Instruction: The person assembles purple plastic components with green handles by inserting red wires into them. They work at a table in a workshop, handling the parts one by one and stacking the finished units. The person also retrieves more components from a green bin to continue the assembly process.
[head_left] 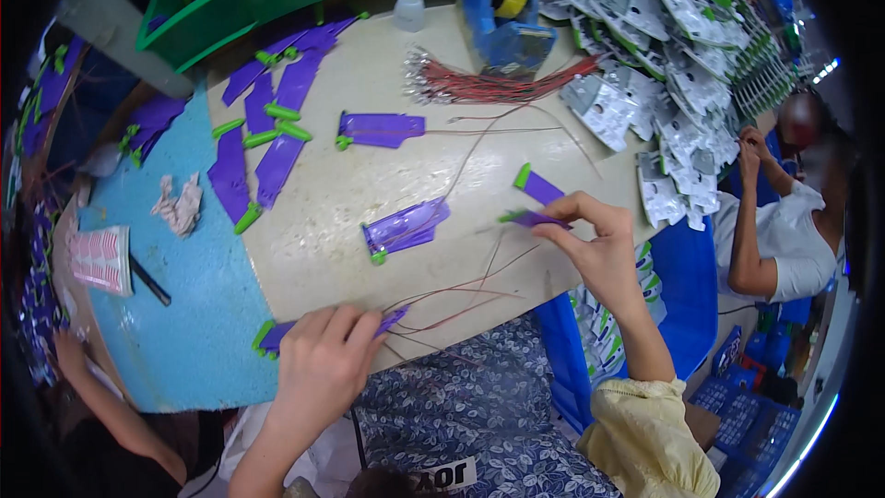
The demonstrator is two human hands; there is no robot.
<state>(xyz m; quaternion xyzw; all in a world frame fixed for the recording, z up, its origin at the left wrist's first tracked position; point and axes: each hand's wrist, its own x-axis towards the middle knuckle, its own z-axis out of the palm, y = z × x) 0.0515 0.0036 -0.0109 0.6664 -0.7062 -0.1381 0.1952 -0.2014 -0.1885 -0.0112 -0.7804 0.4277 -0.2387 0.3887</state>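
Observation:
My left hand [323, 360] is closed over a flat purple plastic piece [274, 337] with a green end, low at the table's near edge. Thin reddish wires [442, 295] run rightward from beside its fingers. My right hand [599, 244] pinches a smaller purple piece with a green tip [527, 219] between thumb and fingers, above the table. Just beyond those fingers lies another purple piece with a green end [539, 186]. Two purple pieces with green ends and wires, one nearer [406, 226] and one farther [380, 128], rest on the table between the hands and the back.
A bundle of red wires [489, 85] lies beside a blue tape dispenser [507, 37] and a white squeeze bottle [409, 9]. White-grey plastic parts [678, 83] pile up at the right. Loose purple pieces [281, 161] lie left; blue bin [687, 295] stands right. Other people's arms [751, 240] appear at both sides.

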